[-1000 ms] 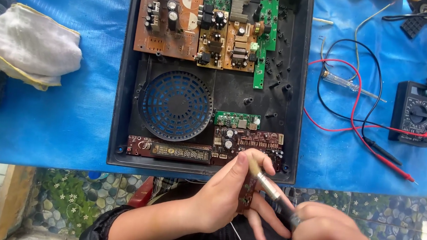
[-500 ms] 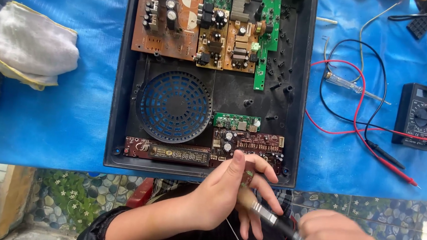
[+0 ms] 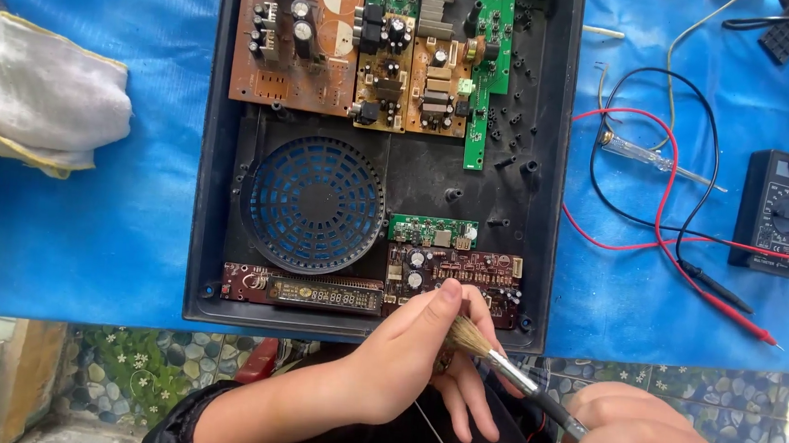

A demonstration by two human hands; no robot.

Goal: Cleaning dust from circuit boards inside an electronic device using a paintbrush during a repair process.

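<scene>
My left hand (image 3: 405,354) is closed around a small brown circuit board (image 3: 443,362), held just in front of the table's near edge. Fingers and the brush hide most of the board. My right hand (image 3: 646,438) grips the dark handle of a small paintbrush (image 3: 504,365). Its pale bristles (image 3: 466,336) lie against the top of that board beside my left thumb. Right behind them is an open black plastic casing (image 3: 206,146) with a round fan grille (image 3: 312,203), a display board (image 3: 317,292) and brown and green circuit boards (image 3: 287,42).
The casing lies on a blue sheet (image 3: 93,230). A folded white cloth (image 3: 42,95) is at the left. At the right are a black multimeter (image 3: 782,222), its red and black leads (image 3: 660,201) and a clear tester screwdriver (image 3: 654,160).
The brush has stroked along the small board: its bristles dropped lower half a second ago and are now back at the top. My right hand has shifted slightly right.
</scene>
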